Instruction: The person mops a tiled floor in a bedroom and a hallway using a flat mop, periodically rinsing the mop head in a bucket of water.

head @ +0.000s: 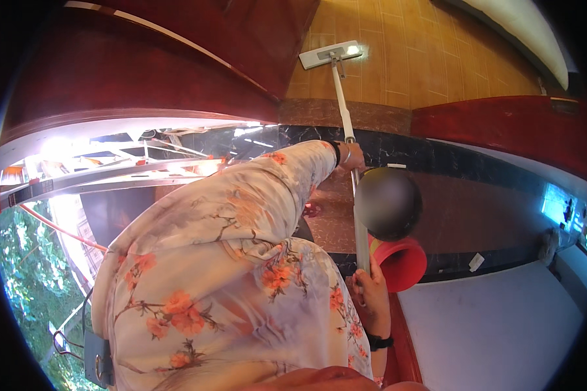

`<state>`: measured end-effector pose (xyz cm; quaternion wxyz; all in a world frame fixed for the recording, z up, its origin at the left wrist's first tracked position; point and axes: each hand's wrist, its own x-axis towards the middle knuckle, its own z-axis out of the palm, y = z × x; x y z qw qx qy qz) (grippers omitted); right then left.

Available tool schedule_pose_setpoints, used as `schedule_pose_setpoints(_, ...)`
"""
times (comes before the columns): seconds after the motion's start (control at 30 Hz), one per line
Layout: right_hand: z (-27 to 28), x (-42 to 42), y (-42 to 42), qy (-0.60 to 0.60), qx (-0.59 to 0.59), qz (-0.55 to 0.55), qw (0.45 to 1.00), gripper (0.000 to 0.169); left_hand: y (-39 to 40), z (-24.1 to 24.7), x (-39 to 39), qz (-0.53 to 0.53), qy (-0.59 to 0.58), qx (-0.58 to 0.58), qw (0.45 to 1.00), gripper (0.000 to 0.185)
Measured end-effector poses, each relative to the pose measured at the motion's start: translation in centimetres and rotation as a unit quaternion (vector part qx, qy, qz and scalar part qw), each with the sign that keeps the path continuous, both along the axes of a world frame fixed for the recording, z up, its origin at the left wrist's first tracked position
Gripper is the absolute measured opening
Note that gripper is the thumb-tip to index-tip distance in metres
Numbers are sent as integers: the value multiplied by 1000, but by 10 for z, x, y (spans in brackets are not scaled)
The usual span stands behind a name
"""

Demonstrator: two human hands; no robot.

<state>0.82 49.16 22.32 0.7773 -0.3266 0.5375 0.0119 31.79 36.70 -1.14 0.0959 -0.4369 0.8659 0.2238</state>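
A flat mop with a white rectangular head [330, 54] lies against the yellow wood-pattern floor past the doorway. Its pale pole [341, 95] runs back towards me. My left hand [350, 155], with a bracelet and dark band at the wrist, grips the pole partway along. Nearer my body, my right hand [373, 289], with a black band on the wrist, is closed around the thicker grey end of the pole [361, 239]. Beside the pole is a dark round object [389, 203], its middle blurred. A red plastic bucket-like container [402, 265] is near my right hand.
A dark red wooden door panel [142, 63] is at upper left, another red panel [508, 129] at right. Brown stone [323, 111] lines the threshold, with a black marble strip [308, 137]. An aluminium ladder [112, 178] is at left. A small white item [476, 262] lies right.
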Motion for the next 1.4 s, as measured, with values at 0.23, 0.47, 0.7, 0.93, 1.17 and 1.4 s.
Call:
schedule_pose_setpoints(0.23, 18, -11, 3, 31, -84, 114, 989, 57, 30, 1, -18, 63, 73, -58, 994, 14)
schedule_pose_setpoints(0.47, 38, -23, -1, 23, -222, 265, 938, 58, 70, 36, -26, 181, 175, -111, 961, 7)
schedule_pose_setpoints(0.7, 71, -20, -18, 66, -212, 319, 921, 59, 79, 62, -35, 222, 250, -80, 939, 12)
schedule_pose_setpoints(0.93, 168, -68, -3, 140, -64, 149, 977, 57, 90, 59, -108, 30, 293, -83, 952, 25)
schedule_pose_setpoints(1.17, 119, -70, 12, 60, -134, 120, 982, 55, 62, 42, -95, 14, 251, -10, 968, 27)
schedule_pose_setpoints(1.4, 39, -3, 4, 20, -59, 114, 991, 57, 67, 40, -2, 84, 224, -77, 968, 22)
